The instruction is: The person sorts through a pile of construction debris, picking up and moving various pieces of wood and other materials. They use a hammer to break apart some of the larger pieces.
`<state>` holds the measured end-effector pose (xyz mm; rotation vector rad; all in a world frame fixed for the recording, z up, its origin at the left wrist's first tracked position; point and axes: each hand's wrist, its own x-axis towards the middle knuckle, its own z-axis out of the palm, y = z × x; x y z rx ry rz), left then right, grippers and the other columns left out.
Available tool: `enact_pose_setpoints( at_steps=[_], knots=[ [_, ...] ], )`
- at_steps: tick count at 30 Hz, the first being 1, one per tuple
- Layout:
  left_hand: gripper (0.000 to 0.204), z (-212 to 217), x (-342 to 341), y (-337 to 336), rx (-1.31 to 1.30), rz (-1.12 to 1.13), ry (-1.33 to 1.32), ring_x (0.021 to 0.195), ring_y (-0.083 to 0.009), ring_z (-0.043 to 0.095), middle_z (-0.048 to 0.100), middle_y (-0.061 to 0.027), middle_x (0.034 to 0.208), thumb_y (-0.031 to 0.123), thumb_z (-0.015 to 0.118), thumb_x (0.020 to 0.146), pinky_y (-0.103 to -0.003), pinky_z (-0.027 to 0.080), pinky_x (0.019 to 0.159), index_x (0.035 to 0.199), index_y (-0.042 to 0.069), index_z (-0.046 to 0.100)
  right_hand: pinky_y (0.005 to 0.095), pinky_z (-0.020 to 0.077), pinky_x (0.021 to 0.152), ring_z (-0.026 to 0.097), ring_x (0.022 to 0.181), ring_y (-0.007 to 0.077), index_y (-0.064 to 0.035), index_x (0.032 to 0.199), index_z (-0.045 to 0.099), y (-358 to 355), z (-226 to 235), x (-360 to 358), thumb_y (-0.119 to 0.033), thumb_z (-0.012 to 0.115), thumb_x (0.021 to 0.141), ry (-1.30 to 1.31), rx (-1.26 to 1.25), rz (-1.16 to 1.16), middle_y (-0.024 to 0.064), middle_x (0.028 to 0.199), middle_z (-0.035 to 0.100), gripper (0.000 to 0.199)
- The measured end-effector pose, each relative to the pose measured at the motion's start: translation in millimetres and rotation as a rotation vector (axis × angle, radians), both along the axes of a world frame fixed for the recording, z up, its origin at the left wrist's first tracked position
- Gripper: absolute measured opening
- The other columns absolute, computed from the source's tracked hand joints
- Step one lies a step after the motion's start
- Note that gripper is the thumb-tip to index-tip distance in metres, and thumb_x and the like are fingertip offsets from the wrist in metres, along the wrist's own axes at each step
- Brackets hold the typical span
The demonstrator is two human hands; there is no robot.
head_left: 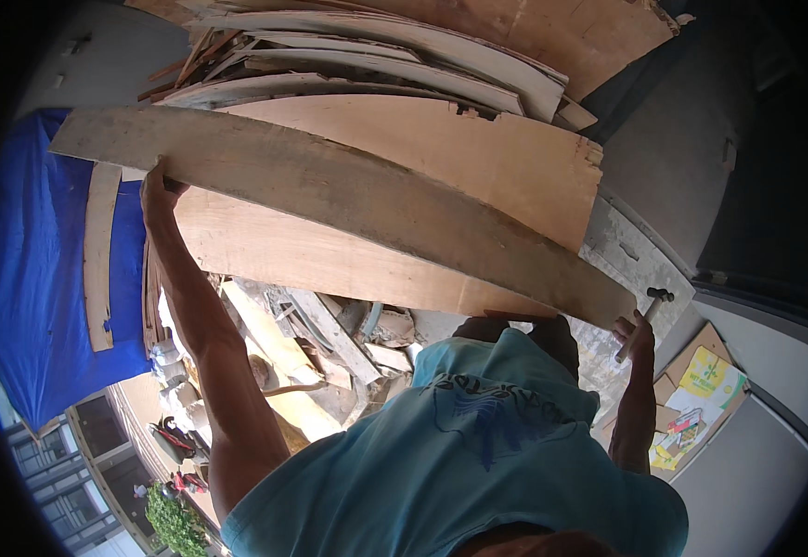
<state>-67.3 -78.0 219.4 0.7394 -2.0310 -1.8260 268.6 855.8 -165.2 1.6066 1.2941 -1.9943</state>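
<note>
the person wears a light teal short-sleeved shirt (pixel 478 464), its cloth filling the frame from 5 to 7 o'clock. a dark blue printed emblem with thin lines sits at the middle of the shirt. both forearms are bare, one at 8 o'clock, the other at 4 o'clock, with no gloves, watch or rings in view.

One long grey plank (pixel 329 200), one hammer (pixel 643 320), one blue tarp (pixel 32 278), two flattened cartons (pixel 701 390).
</note>
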Motion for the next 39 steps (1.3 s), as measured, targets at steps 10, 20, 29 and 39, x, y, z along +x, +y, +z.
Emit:
enact_pose_setpoints(
  at_steps=[10,20,29,39],
  knots=[
    [0.049,-1.5,0.6,42.5,0.017,-0.057,0.035,0.085,-0.0345,0.067,0.059,-0.0252,0.105,0.031,0.057,0.091,-0.047,0.061,0.069,0.114,-0.012,0.052,0.0391,0.0472,0.082,0.059,0.093,0.026,-0.0013,0.132,0.044,-14.8,-17.2,1.9,-0.034,0.066,0.085,0.042,0.175,0.001,0.0152,0.112,0.056,0.061],
    [0.049,12.6,-14.8,41.6,-0.004,0.001,0.018,0.091,-0.0358,0.066,0.058,-0.025,0.111,0.029,0.06,0.091,-0.052,0.059,0.074,0.117,-0.011,0.049,0.0324,0.0455,0.076,0.058,0.087,0.0183,0.0041,0.119,0.062,8.3,-79.5,12.0,-0.024,0.066,0.081,0.135,0.596,0.368,0.0093,0.101,0.062,0.047],
    [0.051,44.6,-28.8,64.6,0.03,0.055,-0.004,0.102,-0.0387,0.062,0.053,-0.0257,0.122,0.028,0.058,0.093,-0.055,0.055,0.084,0.123,-0.01,0.043,0.0339,0.0475,0.074,0.06,0.086,0.0202,0.0043,0.115,0.063,28.3,-118.9,31.5,-0.021,0.065,0.081,0.034,0.683,0.568,0.0085,0.096,0.063,0.042],
    [0.047,83.5,-55.1,28.7,0.085,0.048,0.066,0.109,-0.0367,0.059,0.053,-0.022,0.123,0.025,0.06,0.093,-0.058,0.052,0.087,0.124,-0.007,0.046,0.0347,0.0439,0.072,0.057,0.083,0.0202,0.002,0.116,0.061,44.5,-138.7,48.5,-0.023,0.067,0.078,-0.048,0.444,0.114,0.008,0.092,0.061,0.046]
  ],
)
